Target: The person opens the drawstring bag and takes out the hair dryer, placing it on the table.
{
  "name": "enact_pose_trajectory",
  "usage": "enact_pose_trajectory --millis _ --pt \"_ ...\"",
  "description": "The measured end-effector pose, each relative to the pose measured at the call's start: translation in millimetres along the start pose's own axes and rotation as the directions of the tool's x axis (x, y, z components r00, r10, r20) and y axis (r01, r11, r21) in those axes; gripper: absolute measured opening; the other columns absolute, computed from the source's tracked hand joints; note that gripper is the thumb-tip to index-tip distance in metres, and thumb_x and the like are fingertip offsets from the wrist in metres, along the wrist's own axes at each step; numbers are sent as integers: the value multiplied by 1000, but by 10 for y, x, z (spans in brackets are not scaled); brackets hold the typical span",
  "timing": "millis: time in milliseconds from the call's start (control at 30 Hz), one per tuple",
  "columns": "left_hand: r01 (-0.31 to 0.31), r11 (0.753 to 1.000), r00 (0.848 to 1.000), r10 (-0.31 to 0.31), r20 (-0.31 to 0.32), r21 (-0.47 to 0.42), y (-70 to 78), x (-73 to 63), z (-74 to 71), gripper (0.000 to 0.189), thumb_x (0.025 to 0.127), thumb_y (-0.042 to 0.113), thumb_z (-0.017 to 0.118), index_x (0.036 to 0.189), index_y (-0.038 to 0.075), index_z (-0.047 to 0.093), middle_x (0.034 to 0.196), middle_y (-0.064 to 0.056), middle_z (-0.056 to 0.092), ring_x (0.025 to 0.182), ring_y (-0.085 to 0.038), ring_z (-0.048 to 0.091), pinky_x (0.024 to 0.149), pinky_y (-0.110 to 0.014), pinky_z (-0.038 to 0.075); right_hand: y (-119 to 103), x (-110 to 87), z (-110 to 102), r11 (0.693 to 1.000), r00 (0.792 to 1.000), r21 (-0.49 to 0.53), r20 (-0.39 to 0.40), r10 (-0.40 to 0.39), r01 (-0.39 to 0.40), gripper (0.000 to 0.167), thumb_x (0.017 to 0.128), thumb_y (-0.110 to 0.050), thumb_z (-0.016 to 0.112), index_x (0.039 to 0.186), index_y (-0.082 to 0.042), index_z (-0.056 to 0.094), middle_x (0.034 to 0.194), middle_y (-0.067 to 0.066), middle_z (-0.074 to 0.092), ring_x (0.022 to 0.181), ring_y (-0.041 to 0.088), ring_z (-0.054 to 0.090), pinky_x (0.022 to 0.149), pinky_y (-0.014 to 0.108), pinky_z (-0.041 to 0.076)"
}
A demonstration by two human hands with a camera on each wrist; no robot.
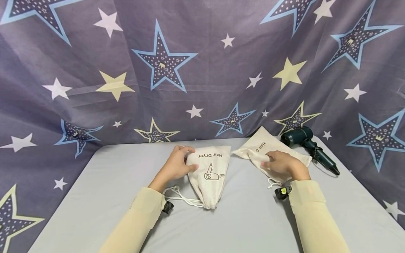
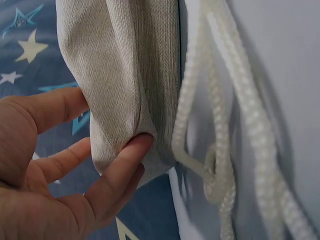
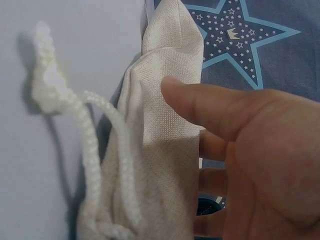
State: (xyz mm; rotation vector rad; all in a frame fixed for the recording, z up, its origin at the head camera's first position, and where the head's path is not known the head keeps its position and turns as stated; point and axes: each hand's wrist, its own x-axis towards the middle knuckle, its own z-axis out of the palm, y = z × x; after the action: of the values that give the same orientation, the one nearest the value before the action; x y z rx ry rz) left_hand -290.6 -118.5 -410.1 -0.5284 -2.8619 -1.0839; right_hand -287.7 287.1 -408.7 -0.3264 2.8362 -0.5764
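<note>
My left hand (image 1: 177, 163) holds the upper left side of a filled cream drawstring bag (image 1: 211, 186) printed "Hair Dryer". In the left wrist view, one fingertip presses into a fold of that cloth (image 2: 117, 75). White cords (image 1: 181, 198) trail from the bag's near left side. Farther right, my right hand (image 1: 283, 163) grips a second cream drawstring bag (image 1: 261, 138), flatter and partly covered by the hand. The right wrist view shows the thumb on this bag's cloth (image 3: 170, 115), while the other fingertips are hidden behind it. What is inside the bags cannot be seen.
A dark green hair dryer (image 1: 299, 137) lies at the back right, beside the second bag, its dark cord wound near the handle. The pale table (image 1: 246, 218) ends at a star-patterned curtain (image 1: 209, 70) behind and at the sides.
</note>
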Motion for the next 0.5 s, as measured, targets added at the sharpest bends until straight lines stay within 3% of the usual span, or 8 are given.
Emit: enact_pose_trajectory --millis 333,500 --pt "-3 1000 1000 2 -29 -28 190 -70 171 58 82 18 85 134 6 61 133 -21 45 99 -27 55 89 -42 49 -22 4 -13 1000 1000 -3 9 5 -5 65 99 -42 62 140 8 53 136 28 59 127 48 53 105 61 42" --pt "-9 1000 1000 9 -26 -2 263 -104 231 58 84 21 83 136 8 60 139 -22 43 116 -35 57 102 -49 48 -28 -7 -4 1000 1000 2 14 22 -22 68 99 -42 62 142 10 50 137 29 58 129 49 52 106 62 41"
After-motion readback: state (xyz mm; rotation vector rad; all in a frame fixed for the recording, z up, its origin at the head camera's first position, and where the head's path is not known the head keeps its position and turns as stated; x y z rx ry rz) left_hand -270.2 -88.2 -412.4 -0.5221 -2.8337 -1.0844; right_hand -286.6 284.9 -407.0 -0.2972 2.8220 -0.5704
